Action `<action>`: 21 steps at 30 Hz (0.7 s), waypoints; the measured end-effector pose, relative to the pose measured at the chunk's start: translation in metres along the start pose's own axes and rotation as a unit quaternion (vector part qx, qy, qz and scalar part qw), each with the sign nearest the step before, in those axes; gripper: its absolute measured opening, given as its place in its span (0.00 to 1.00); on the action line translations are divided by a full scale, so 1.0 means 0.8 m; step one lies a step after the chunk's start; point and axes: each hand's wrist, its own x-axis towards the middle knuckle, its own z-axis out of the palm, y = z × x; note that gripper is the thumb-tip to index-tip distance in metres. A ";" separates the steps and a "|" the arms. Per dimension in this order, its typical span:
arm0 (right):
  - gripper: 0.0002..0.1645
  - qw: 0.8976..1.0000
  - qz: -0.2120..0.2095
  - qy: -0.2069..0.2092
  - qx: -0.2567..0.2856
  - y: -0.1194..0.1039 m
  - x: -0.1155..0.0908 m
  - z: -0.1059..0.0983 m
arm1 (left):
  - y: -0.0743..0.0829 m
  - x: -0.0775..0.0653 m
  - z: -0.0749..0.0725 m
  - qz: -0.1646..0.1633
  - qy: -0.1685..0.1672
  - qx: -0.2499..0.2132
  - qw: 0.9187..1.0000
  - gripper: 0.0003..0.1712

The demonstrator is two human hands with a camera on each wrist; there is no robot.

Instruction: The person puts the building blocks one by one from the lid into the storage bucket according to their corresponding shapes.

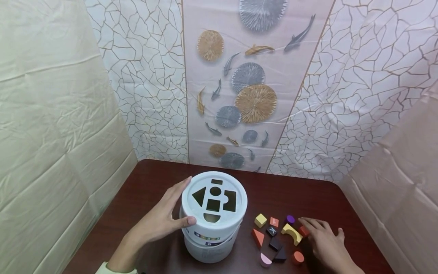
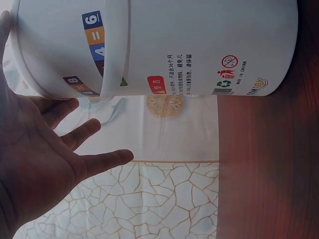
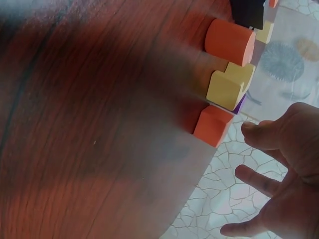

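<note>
A white bucket (image 1: pixel 210 249) stands upright on the table, its white lid (image 1: pixel 242 196) pierced with shaped holes. My left hand (image 1: pixel 164 217) rests against the lid's left side, thumb in front and fingers behind; the left wrist view shows the fingers spread. At the right, my right hand (image 1: pixel 325 241) hovers with loosely extended fingers beside a red block (image 1: pixel 303 230). In the right wrist view a gap shows between the fingers and that red block (image 3: pixel 214 125). Close by are a yellow arch block (image 1: pixel 292 234), a purple cylinder (image 1: pixel 290 219) and an orange cylinder (image 1: pixel 298 258).
Between bucket and right hand lie a yellow cube (image 1: pixel 260 220), an orange triangle (image 1: pixel 258 238), a black triangle (image 1: pixel 280 255), a pink half-round block (image 1: pixel 265 260) and several other blocks. The dark wooden table (image 1: pixel 154 179) ends at patterned cloth (image 1: pixel 150 95) behind.
</note>
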 end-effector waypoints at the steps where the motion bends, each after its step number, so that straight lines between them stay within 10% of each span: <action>1: 0.35 1.000 0.003 -0.002 0.001 0.001 0.001 0.001 | 0.000 0.000 0.000 0.000 0.000 -0.001 1.000 0.66; 21: 0.29 0.996 0.066 -0.063 0.018 0.032 0.013 0.025 | -0.003 -0.002 0.004 0.002 0.005 -0.008 1.000 0.66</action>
